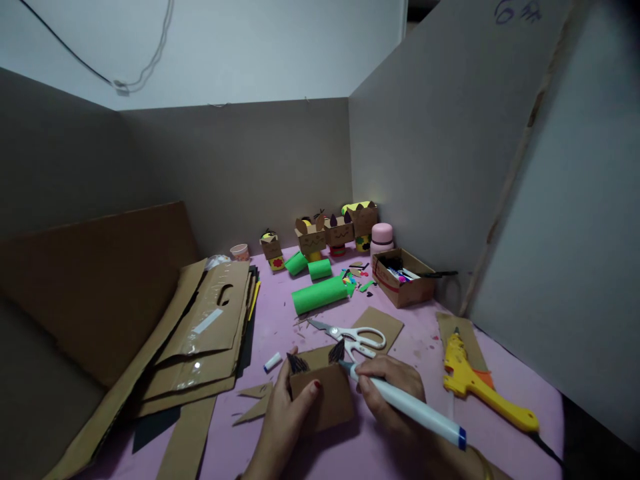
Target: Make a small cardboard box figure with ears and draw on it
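My left hand grips a small cardboard box piece with two dark pointed ears, thumb on its front face. My right hand holds a white marker with a blue end, its tip touching the box's upper right edge near one ear. White-handled scissors lie just behind the box on the pink table. A white marker cap rests to the left of the box.
A yellow glue gun lies to the right. Flattened cardboard sheets are stacked on the left. Green paper rolls, several small cardboard animal figures, a pink bottle and a box of supplies sit at the back. Grey partition walls surround the table.
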The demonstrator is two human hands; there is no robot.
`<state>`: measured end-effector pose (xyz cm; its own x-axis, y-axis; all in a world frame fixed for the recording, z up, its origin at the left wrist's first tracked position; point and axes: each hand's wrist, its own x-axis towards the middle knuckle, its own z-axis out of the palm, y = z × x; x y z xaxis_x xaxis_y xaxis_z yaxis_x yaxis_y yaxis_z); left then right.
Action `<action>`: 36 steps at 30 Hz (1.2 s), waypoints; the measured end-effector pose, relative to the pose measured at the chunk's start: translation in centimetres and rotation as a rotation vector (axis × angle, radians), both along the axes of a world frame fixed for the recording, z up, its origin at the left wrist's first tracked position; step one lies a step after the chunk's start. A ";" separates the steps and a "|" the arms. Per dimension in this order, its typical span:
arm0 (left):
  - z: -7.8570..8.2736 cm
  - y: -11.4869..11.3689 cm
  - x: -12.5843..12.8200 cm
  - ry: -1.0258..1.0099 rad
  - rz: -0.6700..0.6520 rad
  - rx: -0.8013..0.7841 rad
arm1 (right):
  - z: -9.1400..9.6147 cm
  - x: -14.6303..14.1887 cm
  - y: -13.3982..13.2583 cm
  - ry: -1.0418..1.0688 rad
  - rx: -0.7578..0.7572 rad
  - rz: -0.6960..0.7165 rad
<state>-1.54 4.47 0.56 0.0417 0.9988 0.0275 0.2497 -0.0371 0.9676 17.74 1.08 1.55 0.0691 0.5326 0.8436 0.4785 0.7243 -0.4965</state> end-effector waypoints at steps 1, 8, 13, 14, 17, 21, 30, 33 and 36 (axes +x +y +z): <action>0.1 0.0 0.0 -0.007 -0.010 0.001 | -0.2 -0.1 0.0 -0.007 -0.003 0.023; 0.1 -0.2 0.1 0.000 -0.021 0.017 | -0.6 -0.8 0.0 0.067 -0.064 0.016; 0.1 -0.2 0.0 0.037 -0.033 0.035 | -0.4 -0.5 0.0 0.061 -0.033 -0.011; 0.1 -0.2 -0.1 0.041 -0.035 0.028 | -0.2 -0.4 0.0 0.052 -0.024 -0.022; -0.2 0.0 -0.1 0.066 -0.010 0.022 | 0.2 -0.1 -0.2 0.037 -0.019 -0.061; -0.7 0.2 -0.2 0.059 -0.002 0.026 | 0.4 -0.1 -0.4 -0.009 -0.005 -0.031; -0.3 -0.5 0.0 -0.006 -0.047 -0.001 | -0.8 -0.6 -0.5 0.101 -0.041 0.020; -0.2 -0.5 0.0 -0.017 -0.062 0.024 | -1.3 -0.6 -0.5 0.085 -0.017 0.052; -0.4 -0.5 -0.2 -0.019 -0.060 0.024 | -1.4 -0.8 -0.6 0.088 -0.018 0.060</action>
<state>-1.71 3.98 0.20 0.1007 0.9935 0.0524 0.2281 -0.0743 0.9708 16.96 0.50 0.13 0.1103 0.5530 0.8259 0.3886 0.7408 -0.5479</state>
